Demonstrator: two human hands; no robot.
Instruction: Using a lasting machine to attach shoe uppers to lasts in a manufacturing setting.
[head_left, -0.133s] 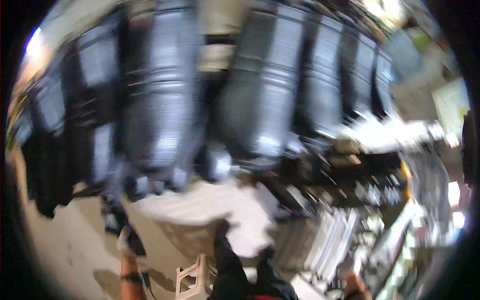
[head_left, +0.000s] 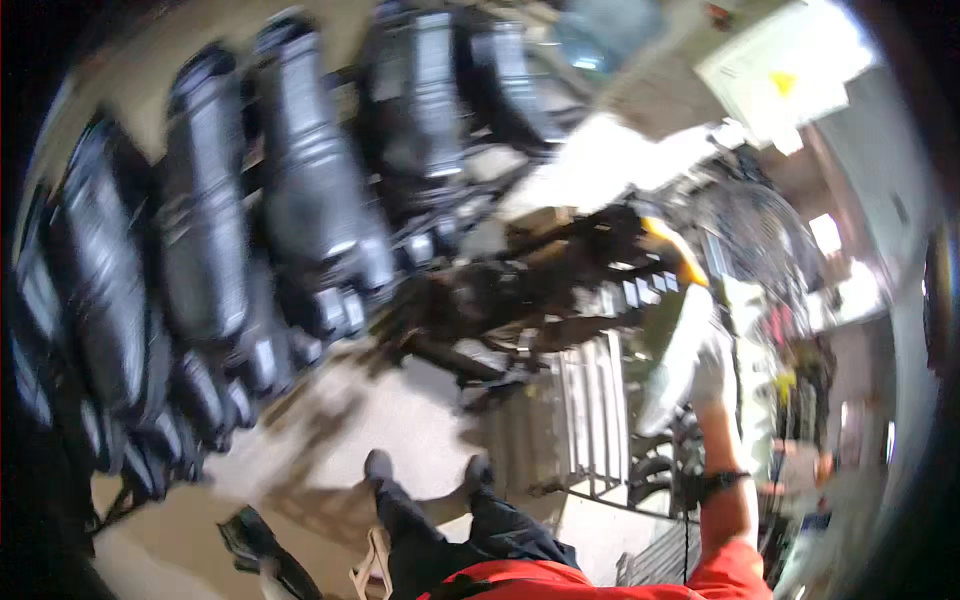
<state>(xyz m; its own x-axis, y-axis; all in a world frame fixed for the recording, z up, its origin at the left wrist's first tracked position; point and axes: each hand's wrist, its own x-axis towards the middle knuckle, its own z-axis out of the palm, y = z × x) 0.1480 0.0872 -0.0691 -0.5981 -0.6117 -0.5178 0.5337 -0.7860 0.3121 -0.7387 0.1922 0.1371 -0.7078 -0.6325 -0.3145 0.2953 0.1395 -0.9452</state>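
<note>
At the lower left edge, my left hand (head_left: 270, 582) shows only as a pale gloved patch, closed round a black, tool-like object (head_left: 250, 535) whose kind I cannot make out. My right arm stretches out to the right, a dark band at its wrist. The right hand (head_left: 712, 368), in a whitish glove, is beside a long pale piece (head_left: 672, 362); blur hides its fingers and whether it grips the piece. Long glossy black padded pieces (head_left: 305, 170), seat-like in shape, stand in a row from the left to the middle.
A dark rack or machine with a yellow-orange part (head_left: 675, 250) stands ahead on the right. Beyond it is a large round fan (head_left: 755, 230). Pale upright bars (head_left: 590, 400) stand below. A beige stool (head_left: 372, 570) is beside my legs. Another person's arm (head_left: 800, 465) shows far right.
My view has swung right, so the black pieces have shifted left. The right arm has risen from the lower edge and reached out beside the pale piece. My left hand sits lower in view.
</note>
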